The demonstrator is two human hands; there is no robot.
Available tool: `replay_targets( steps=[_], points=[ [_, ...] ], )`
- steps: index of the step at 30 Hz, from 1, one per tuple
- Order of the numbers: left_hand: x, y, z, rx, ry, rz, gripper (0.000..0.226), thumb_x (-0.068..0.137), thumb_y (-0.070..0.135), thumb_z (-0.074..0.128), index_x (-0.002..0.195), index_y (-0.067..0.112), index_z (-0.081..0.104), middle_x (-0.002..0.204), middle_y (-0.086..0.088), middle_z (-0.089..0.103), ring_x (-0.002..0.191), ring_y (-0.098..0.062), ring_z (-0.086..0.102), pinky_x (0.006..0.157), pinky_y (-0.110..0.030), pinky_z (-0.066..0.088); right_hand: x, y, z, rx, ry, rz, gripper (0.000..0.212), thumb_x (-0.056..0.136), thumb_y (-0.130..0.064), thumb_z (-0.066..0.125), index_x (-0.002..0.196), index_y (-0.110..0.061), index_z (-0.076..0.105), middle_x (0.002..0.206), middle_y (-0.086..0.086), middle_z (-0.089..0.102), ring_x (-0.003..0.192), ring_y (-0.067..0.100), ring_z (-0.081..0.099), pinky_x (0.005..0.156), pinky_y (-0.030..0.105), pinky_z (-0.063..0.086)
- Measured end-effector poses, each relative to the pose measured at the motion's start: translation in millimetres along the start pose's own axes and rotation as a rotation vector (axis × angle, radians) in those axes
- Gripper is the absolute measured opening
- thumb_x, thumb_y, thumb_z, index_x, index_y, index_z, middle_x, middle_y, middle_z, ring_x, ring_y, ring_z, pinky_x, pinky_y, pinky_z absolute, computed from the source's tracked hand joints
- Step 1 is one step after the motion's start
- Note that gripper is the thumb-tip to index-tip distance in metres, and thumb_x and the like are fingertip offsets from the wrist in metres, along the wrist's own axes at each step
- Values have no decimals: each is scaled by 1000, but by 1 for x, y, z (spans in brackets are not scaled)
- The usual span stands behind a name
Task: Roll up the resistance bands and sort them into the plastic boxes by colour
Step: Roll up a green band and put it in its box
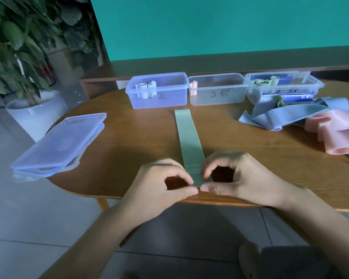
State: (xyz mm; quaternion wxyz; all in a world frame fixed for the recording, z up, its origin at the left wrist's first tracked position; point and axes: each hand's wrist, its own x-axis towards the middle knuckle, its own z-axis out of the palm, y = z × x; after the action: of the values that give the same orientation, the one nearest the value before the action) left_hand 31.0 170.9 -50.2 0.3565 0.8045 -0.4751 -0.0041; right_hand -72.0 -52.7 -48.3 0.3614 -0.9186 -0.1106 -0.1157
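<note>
Near end of green band (190, 141) hidden under thumb and fingertips of left hand (165, 184) and right hand (236, 178); whether a roll is started there can't be told. Pile of loose bands (302, 115) at table's (141, 137) right edge cut off by frame edge, count unclear. Handwritten labels on three boxes (218, 95) too blurred to read. Rolls in the right box (284, 85) overlap, number unclear. Lower lids in the lid stack (58, 141) at left edge mostly covered by the top one. Plant (18, 37) blurred, cropped top and left.
</note>
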Motion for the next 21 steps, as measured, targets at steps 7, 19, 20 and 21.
replay_targets(
  steps=[7, 19, 20, 21],
  points=[
    [-2, 2, 4, 31, 40, -15, 12, 82, 39, 77, 88, 29, 79, 95, 20, 66, 98, -5, 63, 75, -6, 43, -4, 3, -2, 23, -9, -42, 15, 84, -33, 78, 90, -20, 77, 104, -14, 71, 105, 8, 66, 92, 22, 50],
    [6, 7, 6, 40, -52, -212, 14, 88, 49, 63, 86, 36, 66, 114, 23, 47, 115, 2, 46, 86, -15, 43, 6, 2, -7, 8, -54, 259, 17, 82, -46, 76, 76, -30, 74, 122, -29, 55, 113, -6, 53, 93, 15, 41],
    [8, 6, 5, 44, -62, -224, 15, 87, 50, 63, 87, 35, 66, 114, 23, 47, 115, 2, 46, 86, -16, 44, 7, 2, -7, 4, -60, 270, 18, 81, -46, 76, 75, -29, 74, 121, -30, 54, 111, -6, 53, 92, 15, 42],
    [8, 6, 4, 47, -71, -230, 15, 87, 50, 63, 87, 35, 66, 115, 22, 48, 114, 2, 46, 86, -17, 45, 9, 3, -8, -4, -64, 282, 20, 81, -47, 77, 73, -29, 74, 121, -31, 54, 110, -6, 53, 90, 15, 42]
  ],
)
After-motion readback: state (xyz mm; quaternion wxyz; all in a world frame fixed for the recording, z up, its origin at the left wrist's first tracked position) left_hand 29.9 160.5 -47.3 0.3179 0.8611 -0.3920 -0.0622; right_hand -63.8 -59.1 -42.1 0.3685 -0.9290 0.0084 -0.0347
